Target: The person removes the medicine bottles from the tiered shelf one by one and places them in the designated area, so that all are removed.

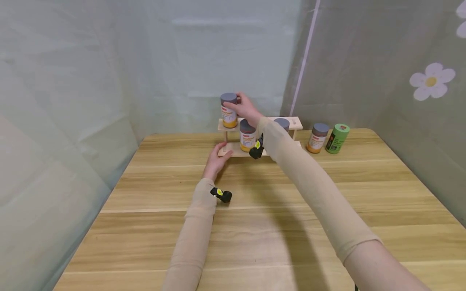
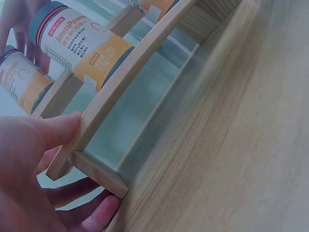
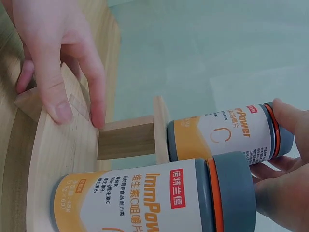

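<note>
Wooden table (image 1: 255, 226) draped round by pale curtains, rack (image 1: 233, 150) steadied at its left end by left hand (image 1: 215, 161), grey-lidded bottle (image 1: 229, 110) gripped on top shelf by right hand (image 1: 245, 108).

- A pale grey-green cloth backdrop (image 1: 218, 52) hangs behind the table and wraps round on the left, creased and faintly shiny.
- On the right, a darker grey-green curtain (image 1: 364, 60) carries white flowers (image 1: 431, 81) with yellow centres.
- A thin pale seam (image 1: 303, 60) runs down where the two cloths meet.
- The wooden table (image 1: 327, 218) has light planks with visible grain and rounded far corners.
- The light is soft and even, with dim shadows on the tabletop.
</note>
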The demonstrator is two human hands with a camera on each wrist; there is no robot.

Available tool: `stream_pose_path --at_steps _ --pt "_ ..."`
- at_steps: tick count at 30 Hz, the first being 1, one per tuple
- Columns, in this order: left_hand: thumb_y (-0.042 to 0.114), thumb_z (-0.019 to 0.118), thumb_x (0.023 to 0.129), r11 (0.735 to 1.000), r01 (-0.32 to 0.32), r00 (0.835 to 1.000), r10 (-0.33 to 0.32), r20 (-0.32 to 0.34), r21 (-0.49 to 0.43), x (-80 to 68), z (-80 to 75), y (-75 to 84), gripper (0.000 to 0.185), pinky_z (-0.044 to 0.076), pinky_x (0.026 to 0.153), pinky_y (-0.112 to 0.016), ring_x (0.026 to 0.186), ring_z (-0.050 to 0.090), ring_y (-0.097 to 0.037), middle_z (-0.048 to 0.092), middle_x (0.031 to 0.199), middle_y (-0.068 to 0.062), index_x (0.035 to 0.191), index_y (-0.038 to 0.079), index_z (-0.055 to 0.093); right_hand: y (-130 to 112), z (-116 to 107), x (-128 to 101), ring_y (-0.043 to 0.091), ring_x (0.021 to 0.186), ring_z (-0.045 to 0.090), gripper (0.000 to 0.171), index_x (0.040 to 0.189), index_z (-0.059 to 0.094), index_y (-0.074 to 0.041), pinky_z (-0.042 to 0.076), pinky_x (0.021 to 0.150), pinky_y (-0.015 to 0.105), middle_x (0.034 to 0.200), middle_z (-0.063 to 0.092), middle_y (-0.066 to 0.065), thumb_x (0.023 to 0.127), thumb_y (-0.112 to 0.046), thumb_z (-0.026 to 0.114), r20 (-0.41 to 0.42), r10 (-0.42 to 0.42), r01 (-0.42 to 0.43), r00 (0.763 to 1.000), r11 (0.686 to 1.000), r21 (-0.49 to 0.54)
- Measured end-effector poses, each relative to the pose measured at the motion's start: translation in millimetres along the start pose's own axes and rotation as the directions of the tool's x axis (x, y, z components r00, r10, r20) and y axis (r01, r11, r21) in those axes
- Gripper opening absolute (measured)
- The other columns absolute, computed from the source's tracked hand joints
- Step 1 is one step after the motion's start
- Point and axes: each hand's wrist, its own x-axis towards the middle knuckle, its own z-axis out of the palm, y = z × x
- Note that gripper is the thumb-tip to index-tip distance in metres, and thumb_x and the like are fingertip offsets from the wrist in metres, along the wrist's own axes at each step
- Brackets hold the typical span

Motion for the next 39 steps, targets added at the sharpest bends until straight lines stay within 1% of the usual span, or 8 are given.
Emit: stream_pose_path --at_steps 3,8,12,19,24,29,35,39 --pt "0.03 0.062 0.095 1.0 -0.005 1.0 0.005 0.0 0.007 1.6 0.2 -0.5 0.054 0.02 0.122 -0.046 0.147 0.027 -0.029 0.034 0.157 -0.008 0.144 0.017 0.043 -1.1 -1.7 -1.1 0.025 0.132 0.048 0.065 0.148 0.029 -0.013 0.046 0.106 0.041 0.148 0.042 0.011 0.095 -0.034 0.06 -0.01 -0.005 0.005 1.0 1.0 0.008" --pt "0.03 0.062 0.095 1.0 -0.002 1.0 0.002 -0.003 0.011 3.4 -0.2 -1.7 0.054 0.02 0.122 -0.046 0.147 0.027 -0.029 0.034 0.157 -0.007 0.144 0.018 0.043 -7.0 -6.0 -5.4 0.024 0.133 0.047 0.065 0.148 0.029 -0.012 0.045 0.108 0.041 0.147 0.042 0.011 0.096 -0.034 0.059 -0.038 -0.038 0.04 0.999 0.998 0.042" --pt "0.031 0.062 0.095 1.0 0.003 1.0 -0.003 -0.007 0.01 3.3 -1.0 -2.3 0.054 0.02 0.122 -0.046 0.147 0.027 -0.028 0.034 0.157 -0.007 0.144 0.019 0.044 -10.5 -10.7 -8.7 0.024 0.134 0.046 0.066 0.149 0.028 -0.012 0.045 0.107 0.041 0.148 0.041 0.011 0.096 -0.035 0.059 -0.063 -0.058 0.06 0.996 0.997 0.044" --pt "0.03 0.062 0.095 1.0 -0.003 1.0 0.004 -0.011 0.012 4.0 -2.2 -1.8 0.054 0.022 0.122 -0.045 0.146 0.029 -0.029 0.035 0.156 -0.01 0.144 0.018 0.044 -13.0 -22.1 -11.1 0.024 0.134 0.046 0.065 0.149 0.03 -0.013 0.047 0.106 0.04 0.148 0.042 0.01 0.095 -0.035 0.06 -0.097 -0.067 0.072 0.993 0.996 0.048" --pt "0.03 0.062 0.095 1.0 0.004 1.0 -0.003 -0.009 0.018 6.2 -2.9 -0.8 0.054 0.02 0.122 -0.046 0.147 0.027 -0.03 0.034 0.157 -0.009 0.144 0.019 0.044 -14.8 -32.9 -13.3 0.023 0.132 0.047 0.064 0.147 0.032 -0.014 0.047 0.105 0.04 0.146 0.044 0.01 0.095 -0.035 0.06 -0.126 -0.075 0.083 0.989 0.995 0.056" --pt "0.03 0.063 0.094 1.0 0.012 1.0 -0.012 -0.005 0.007 7.8 -3.4 -1.0 0.054 0.019 0.123 -0.046 0.147 0.027 -0.029 0.033 0.158 -0.008 0.144 0.019 0.044 -14.8 -44.1 -17.3 0.023 0.131 0.048 0.06 0.146 0.035 -0.013 0.047 0.105 0.042 0.146 0.045 0.01 0.095 -0.034 0.06 -0.133 -0.067 0.076 0.989 0.995 0.058" --pt "0.03 0.062 0.095 1.0 0.018 1.0 -0.018 0.001 0.002 7.7 -4.8 -0.9 0.055 0.018 0.123 -0.046 0.148 0.025 -0.029 0.031 0.158 -0.009 0.145 0.019 0.043 -8.5 -57.2 -21.1 0.024 0.13 0.048 0.057 0.143 0.037 -0.012 0.046 0.106 0.044 0.144 0.045 0.011 0.095 -0.032 0.06 -0.149 -0.056 0.069 0.987 0.995 0.078" --pt "0.03 0.062 0.095 1.0 0.022 1.0 -0.022 0.002 0.003 6.6 -7.3 -1.7 0.055 0.017 0.123 -0.047 0.148 0.024 -0.03 0.03 0.159 -0.009 0.145 0.019 0.042 -2.3 -63.9 -20.2 0.023 0.13 0.048 0.057 0.143 0.037 -0.013 0.045 0.106 0.043 0.145 0.045 0.01 0.095 -0.033 0.061 -0.163 -0.028 0.041 0.986 0.996 0.077"
